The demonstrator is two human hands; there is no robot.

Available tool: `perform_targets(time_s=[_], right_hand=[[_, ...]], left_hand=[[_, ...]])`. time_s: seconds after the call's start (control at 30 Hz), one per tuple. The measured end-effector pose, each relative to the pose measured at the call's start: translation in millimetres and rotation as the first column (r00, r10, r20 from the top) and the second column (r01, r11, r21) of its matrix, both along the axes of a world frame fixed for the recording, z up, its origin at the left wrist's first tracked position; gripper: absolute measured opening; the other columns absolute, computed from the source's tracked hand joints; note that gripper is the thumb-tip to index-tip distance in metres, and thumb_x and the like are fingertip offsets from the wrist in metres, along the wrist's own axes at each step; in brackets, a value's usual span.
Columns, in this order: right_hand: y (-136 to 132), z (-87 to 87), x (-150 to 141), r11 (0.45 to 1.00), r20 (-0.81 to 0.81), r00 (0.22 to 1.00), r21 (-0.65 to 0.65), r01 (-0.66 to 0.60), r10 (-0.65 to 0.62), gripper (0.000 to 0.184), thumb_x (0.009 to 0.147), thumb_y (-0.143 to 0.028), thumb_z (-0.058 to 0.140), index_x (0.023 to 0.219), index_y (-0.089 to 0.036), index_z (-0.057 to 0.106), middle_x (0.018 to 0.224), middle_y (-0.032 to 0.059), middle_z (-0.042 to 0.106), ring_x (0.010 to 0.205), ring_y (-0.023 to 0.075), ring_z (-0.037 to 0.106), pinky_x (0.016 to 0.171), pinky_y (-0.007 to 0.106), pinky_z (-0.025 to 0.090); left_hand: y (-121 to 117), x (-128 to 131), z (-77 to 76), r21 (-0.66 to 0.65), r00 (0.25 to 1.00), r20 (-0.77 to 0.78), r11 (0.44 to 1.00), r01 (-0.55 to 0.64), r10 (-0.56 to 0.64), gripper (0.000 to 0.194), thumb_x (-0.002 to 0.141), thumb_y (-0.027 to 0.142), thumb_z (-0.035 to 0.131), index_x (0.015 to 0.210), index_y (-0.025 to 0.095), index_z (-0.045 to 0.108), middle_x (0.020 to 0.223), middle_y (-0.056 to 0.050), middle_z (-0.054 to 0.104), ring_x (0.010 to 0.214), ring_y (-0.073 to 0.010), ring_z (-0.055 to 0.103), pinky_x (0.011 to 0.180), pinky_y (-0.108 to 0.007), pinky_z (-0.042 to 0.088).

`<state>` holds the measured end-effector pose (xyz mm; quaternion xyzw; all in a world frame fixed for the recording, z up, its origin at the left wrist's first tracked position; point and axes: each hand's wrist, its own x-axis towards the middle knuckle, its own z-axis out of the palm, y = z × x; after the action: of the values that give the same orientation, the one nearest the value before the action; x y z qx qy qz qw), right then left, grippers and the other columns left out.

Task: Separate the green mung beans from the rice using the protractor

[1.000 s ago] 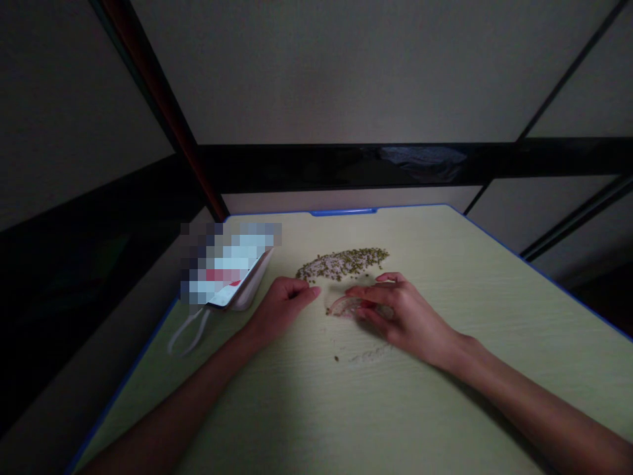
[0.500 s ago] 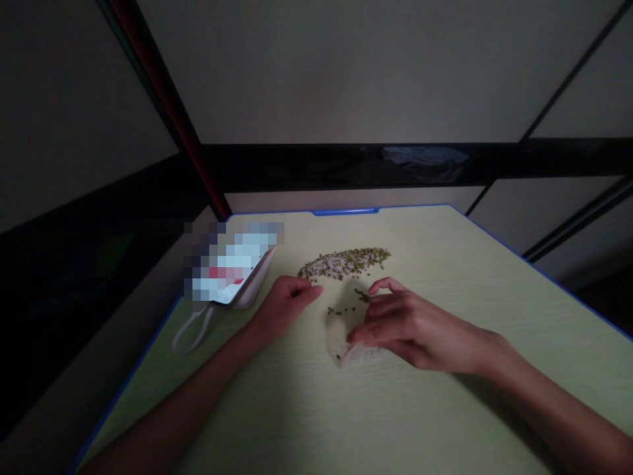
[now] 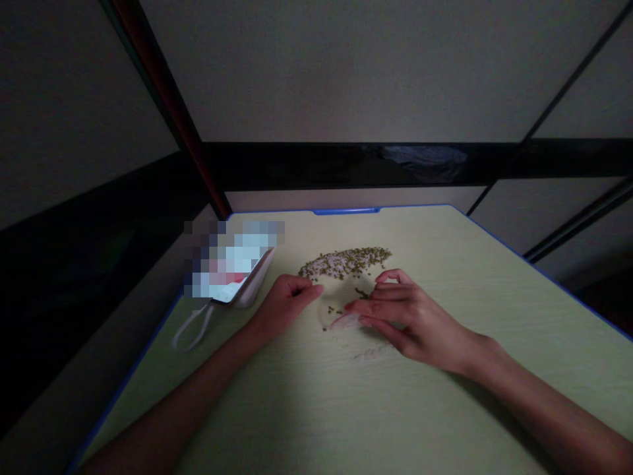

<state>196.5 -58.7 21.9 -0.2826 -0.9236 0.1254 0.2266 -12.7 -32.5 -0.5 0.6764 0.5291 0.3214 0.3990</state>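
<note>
A low, long pile of small green beans mixed with pale grains (image 3: 346, 262) lies on the table (image 3: 277, 409). My left hand (image 3: 289, 300) rests closed by the pile's near left end, thumb against the curled fingers; its inside is hidden. My right hand (image 3: 395, 313) hovers low over the table, nearer to me than the pile. Its index finger points left and the thumb is slightly apart, with nothing visible between them. Around its fingertips lie a few loose green beans (image 3: 360, 291), a single dark bean (image 3: 324, 329) and a faint strip of pale grains (image 3: 374, 352). Blur smears the fingertips.
At the left edge a phone with a lit, partly blurred screen (image 3: 232, 292) leans on a pale stand (image 3: 254, 284) with a white strap loop (image 3: 190, 333). Blue edging with a blue handle (image 3: 346, 212) borders the table, close to a panelled cabinet (image 3: 336, 79).
My right hand has shifted slightly away from me, its index fingertip now farther up the table. One loose bean shows farther left and away. The left hand stays still.
</note>
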Motion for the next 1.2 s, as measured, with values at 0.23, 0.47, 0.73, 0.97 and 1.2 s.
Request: perform_targets(time_s=[0.23, 0.47, 0.73, 0.97, 1.2], right_hand=[[2.5, -6.7, -6.9, 0.999, 0.022, 0.999, 0.009, 0.036, -0.037, 0.037, 0.081, -0.008, 0.046, 0.113, -0.022, 0.057, 0.076, 0.0016, 0.065, 0.071, 0.0144, 0.056, 0.082, 0.032, 0.029], [5.3, -7.2, -9.3, 1.000, 0.047, 0.999, -0.004, 0.021, -0.021, 0.036, 0.083, -0.009, 0.045, 0.115, -0.023, 0.056, 0.080, 0.0028, 0.067, 0.074, 0.0149, 0.058, 0.082, 0.033, 0.029], [5.2, -5.4, -4.5, 0.998, 0.021, 0.999, -0.045, -0.037, 0.038, 0.037, 0.084, -0.010, 0.044, 0.112, -0.028, 0.058, 0.080, 0.0001, 0.066, 0.076, 0.0136, 0.057, 0.083, 0.032, 0.030], [6.0, -8.5, -4.6, 0.998, 0.035, 0.998, -0.041, -0.043, 0.044, 0.032, 0.085, -0.014, 0.046, 0.111, -0.026, 0.059, 0.079, 0.0012, 0.067, 0.077, 0.0159, 0.058, 0.082, 0.035, 0.032], [4.9, -4.1, -1.3, 0.986, -0.007, 0.990, -0.086, -0.144, 0.144, 0.031, 0.086, -0.015, 0.046, 0.110, -0.029, 0.059, 0.088, -0.0014, 0.069, 0.077, 0.0133, 0.059, 0.086, 0.034, 0.030]], left_hand=[[0.0, 0.3, -0.7, -0.002, 1.000, -0.009, 1.000, 0.003, -0.003, 0.037, 0.069, 0.037, 0.046, 0.043, 0.020, 0.027, 0.047, 0.007, 0.020, 0.047, -0.0071, 0.024, 0.046, -0.023, 0.019], [-0.1, 1.8, 2.5, 0.005, 1.000, -0.011, 1.000, -0.007, 0.007, 0.036, 0.067, 0.036, 0.047, 0.042, 0.020, 0.026, 0.046, 0.007, 0.020, 0.046, -0.0071, 0.024, 0.045, -0.023, 0.018], [0.3, 0.4, -0.2, 0.003, 1.000, -0.003, 1.000, -0.004, 0.004, 0.037, 0.067, 0.037, 0.047, 0.042, 0.020, 0.027, 0.045, 0.007, 0.019, 0.046, -0.0072, 0.023, 0.045, -0.023, 0.018], [0.4, 1.1, 0.1, -0.006, 1.000, 0.003, 1.000, -0.010, 0.010, 0.037, 0.067, 0.037, 0.047, 0.042, 0.020, 0.025, 0.046, 0.007, 0.019, 0.046, -0.0068, 0.022, 0.045, -0.023, 0.017], [0.7, 0.4, -1.2, -0.028, 1.000, 0.015, 1.000, -0.015, 0.015, 0.037, 0.067, 0.038, 0.048, 0.042, 0.020, 0.027, 0.046, 0.007, 0.020, 0.046, -0.0070, 0.023, 0.045, -0.023, 0.018]])
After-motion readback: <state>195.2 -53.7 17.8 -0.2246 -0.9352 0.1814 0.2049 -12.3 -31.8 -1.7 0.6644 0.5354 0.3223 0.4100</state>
